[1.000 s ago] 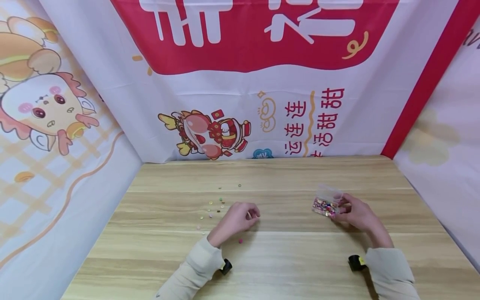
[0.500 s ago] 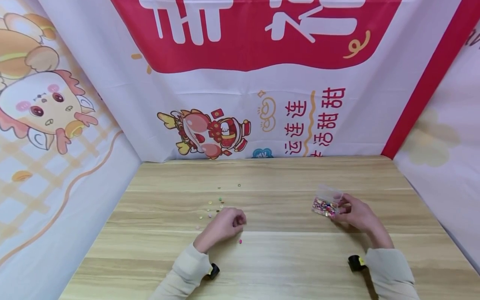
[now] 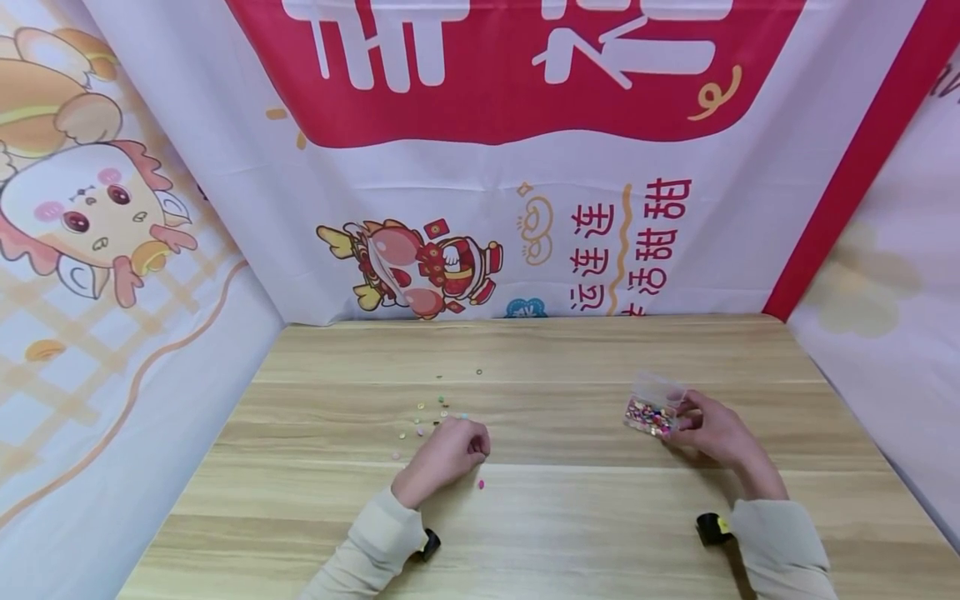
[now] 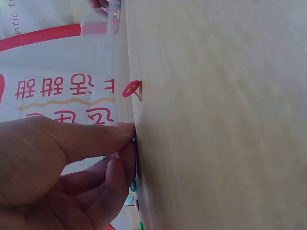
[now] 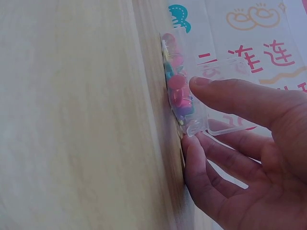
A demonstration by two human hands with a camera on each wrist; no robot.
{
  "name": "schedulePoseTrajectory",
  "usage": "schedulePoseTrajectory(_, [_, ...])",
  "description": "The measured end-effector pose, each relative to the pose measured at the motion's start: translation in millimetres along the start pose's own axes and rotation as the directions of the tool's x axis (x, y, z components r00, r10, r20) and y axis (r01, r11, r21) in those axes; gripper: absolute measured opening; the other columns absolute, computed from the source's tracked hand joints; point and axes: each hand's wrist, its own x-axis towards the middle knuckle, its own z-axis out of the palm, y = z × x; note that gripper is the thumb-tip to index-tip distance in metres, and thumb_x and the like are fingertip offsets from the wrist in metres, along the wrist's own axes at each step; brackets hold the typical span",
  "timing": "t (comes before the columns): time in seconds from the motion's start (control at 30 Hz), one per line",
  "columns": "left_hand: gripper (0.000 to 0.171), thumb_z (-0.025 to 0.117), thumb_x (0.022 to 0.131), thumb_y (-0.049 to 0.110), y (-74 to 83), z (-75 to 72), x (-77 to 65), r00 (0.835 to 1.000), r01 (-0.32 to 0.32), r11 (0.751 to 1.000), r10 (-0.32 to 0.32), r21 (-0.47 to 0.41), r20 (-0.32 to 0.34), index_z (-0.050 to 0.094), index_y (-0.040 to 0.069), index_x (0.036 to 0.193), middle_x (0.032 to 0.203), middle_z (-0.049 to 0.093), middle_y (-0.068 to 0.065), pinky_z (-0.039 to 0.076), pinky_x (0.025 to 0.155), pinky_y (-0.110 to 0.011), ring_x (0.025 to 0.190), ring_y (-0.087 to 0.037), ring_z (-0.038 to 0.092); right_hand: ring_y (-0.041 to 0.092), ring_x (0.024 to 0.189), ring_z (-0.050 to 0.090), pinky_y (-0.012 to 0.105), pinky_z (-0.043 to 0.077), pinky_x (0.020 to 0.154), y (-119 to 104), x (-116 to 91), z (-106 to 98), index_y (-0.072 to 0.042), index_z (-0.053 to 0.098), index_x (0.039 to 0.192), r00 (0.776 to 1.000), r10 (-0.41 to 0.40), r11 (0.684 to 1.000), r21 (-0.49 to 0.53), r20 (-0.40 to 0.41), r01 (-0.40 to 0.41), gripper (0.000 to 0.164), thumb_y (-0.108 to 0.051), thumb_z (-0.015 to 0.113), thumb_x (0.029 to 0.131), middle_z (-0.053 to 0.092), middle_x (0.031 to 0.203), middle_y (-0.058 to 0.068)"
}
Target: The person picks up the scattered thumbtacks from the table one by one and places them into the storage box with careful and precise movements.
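Observation:
Low over the table, my left hand (image 3: 448, 454) has its thumb and forefinger tips together at the wood. A thin blue-green edge shows at these fingertips (image 4: 125, 132) in the left wrist view, probably a thumbtack mostly hidden by them. A pink thumbtack (image 4: 131, 88) lies just nearer, its pin visible. Beyond the hand sits a light-blue thumbtack (image 3: 463, 416). On the right, my right hand (image 3: 708, 427) grips the side of a small clear plastic box (image 3: 651, 410), thumb above and fingers below. Its lid stands raised, and many colourful thumbtacks (image 5: 177, 86) fill it.
Several loose thumbtacks (image 3: 420, 431) are scattered left of and beyond my left hand. A small ring-like piece (image 3: 479, 372) lies farther back. Printed cloth (image 3: 465, 242) hangs behind the wooden table (image 3: 570, 533) and along both sides.
My left hand has moved left and slightly nearer, then stayed about there over the last half second. The light-blue thumbtack now shows beyond it. My right hand and the box have kept still.

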Motion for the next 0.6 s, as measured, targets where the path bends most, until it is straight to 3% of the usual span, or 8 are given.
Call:
schedulePoseTrajectory(0.2, [0.010,0.073,0.081,0.003,4.3,-4.3,-0.9,1.000,0.023,0.999,-0.023,0.023,-0.004,0.071,0.012,0.077,0.075,0.068,0.004,0.048,0.067,-0.020,0.071,-0.005,0.058,0.031,0.100,0.060,0.030,0.049,0.073,1.7,0.2,0.9,0.004,0.045,0.132,1.000,-0.025,1.000,0.013,-0.009,0.026,0.065,-0.016,0.078,0.080,0.061,0.114,0.022])
schedulePoseTrajectory(0.4, [0.008,0.072,0.084,0.005,11.1,-10.5,-1.8,0.996,0.091,0.995,-0.090,-0.038,0.013,0.070,0.011,0.079,0.076,0.067,0.004,0.048,0.064,-0.020,0.069,-0.005,0.056,0.032,0.100,0.060,0.030,0.049,0.073,1.5,-0.4,0.6,0.005,0.045,0.132,0.999,-0.044,0.999,0.020,-0.014,0.044,0.065,-0.014,0.079,0.080,0.061,0.113,0.023])
schedulePoseTrajectory(0.6, [0.006,0.070,0.086,0.006,20.3,-15.1,2.4,0.996,0.089,0.993,-0.090,-0.074,-0.011,0.069,0.011,0.083,0.077,0.067,0.003,0.048,0.063,-0.019,0.068,-0.005,0.056,0.032,0.100,0.061,0.030,0.049,0.074,1.3,-1.6,1.0,0.005,0.046,0.131,0.998,-0.064,0.998,0.024,-0.020,0.065,0.064,-0.012,0.079,0.079,0.062,0.113,0.023])
